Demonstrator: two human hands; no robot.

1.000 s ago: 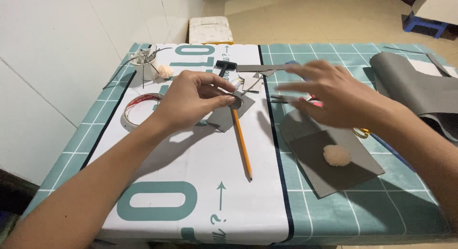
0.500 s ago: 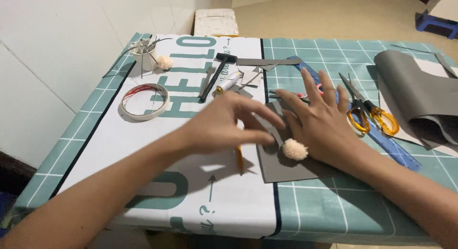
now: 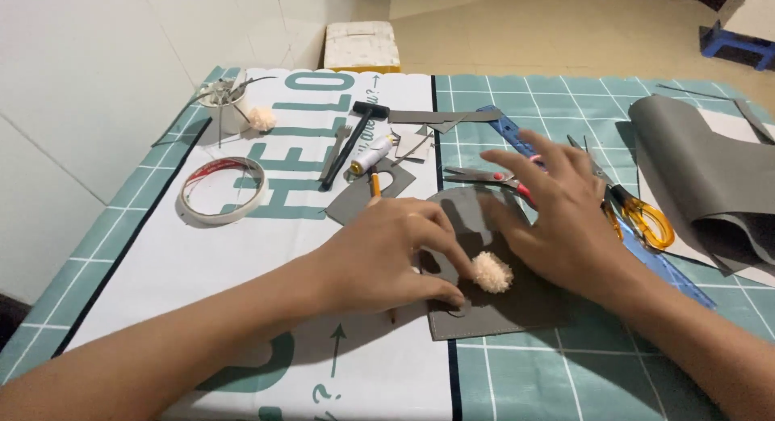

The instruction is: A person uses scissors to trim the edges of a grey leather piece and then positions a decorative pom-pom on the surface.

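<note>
Fluffy cream pompom (image 3: 492,272) on grey sheet (image 3: 517,304); left hand (image 3: 387,255) fingers pinched beside, right hand (image 3: 565,215) fingers spread.

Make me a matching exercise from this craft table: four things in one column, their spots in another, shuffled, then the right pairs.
Things:
1. pompom
2. tape roll
3. orange-handled scissors
4. thread spool

Places:
A. on the white banner, near the left edge
B. right of the right hand
C. on the grey sheet, at the left hand fingertips
D. beside the black-headed hammer

Pairs: 1-C, 2-A, 3-B, 4-D
</note>
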